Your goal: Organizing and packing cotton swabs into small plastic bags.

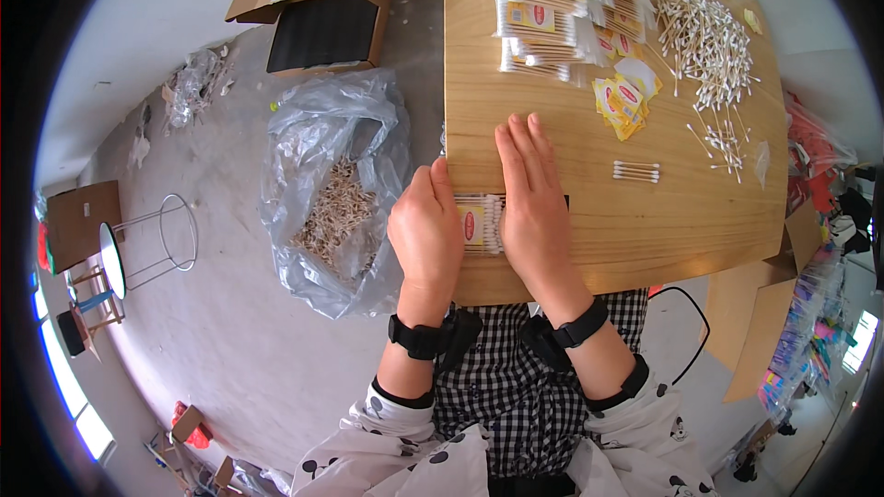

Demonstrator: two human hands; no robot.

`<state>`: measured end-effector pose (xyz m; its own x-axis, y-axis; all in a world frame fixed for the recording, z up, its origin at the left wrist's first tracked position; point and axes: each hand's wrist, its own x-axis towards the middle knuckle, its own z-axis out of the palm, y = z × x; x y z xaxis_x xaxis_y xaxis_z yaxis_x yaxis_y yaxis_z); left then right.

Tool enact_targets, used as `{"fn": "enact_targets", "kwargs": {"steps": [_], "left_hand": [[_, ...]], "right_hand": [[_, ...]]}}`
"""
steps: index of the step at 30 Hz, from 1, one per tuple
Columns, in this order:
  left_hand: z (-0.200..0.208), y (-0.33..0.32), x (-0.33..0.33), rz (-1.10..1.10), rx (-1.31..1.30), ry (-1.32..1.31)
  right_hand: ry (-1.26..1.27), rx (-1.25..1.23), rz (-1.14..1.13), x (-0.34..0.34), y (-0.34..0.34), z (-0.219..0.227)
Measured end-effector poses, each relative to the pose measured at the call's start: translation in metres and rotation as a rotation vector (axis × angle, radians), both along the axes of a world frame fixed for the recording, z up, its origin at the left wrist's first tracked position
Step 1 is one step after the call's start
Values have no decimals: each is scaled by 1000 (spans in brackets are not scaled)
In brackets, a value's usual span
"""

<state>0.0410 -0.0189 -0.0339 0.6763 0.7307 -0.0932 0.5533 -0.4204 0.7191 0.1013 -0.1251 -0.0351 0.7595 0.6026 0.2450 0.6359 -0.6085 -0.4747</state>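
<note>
A flat pack of cotton swabs with a yellow, white and red label lies at the table's left edge, between my hands. My left hand is closed on the pack's left end, its fingers curled and hanging partly past the edge. Stretched out flat, my right hand rests over the pack's right end and hides it. A small dark edge shows beside the right hand; what it belongs to is covered. Several loose swabs lie in a neat row to the right.
Filled swab packs are stacked at the far side of the wooden table. Near them lie yellow labels and a heap of loose swabs. On the floor at left are a plastic bag of swabs and an opened cardboard box.
</note>
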Motion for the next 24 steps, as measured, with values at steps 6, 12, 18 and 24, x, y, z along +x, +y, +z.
{"fn": "enact_targets", "kwargs": {"steps": [6,12,18,24], "left_hand": [[3,-2,1,0,29,44],[-3,-5,0,-23,120,-65],[5,0,0,-46,20,88],[26,21,-27,-174,402,-183]], "right_hand": [[28,60,-9,-4,5,-2],[160,332,39,-17,29,-4],[596,810,42,-14,19,-1],[552,883,-172,11,-61,17]]}}
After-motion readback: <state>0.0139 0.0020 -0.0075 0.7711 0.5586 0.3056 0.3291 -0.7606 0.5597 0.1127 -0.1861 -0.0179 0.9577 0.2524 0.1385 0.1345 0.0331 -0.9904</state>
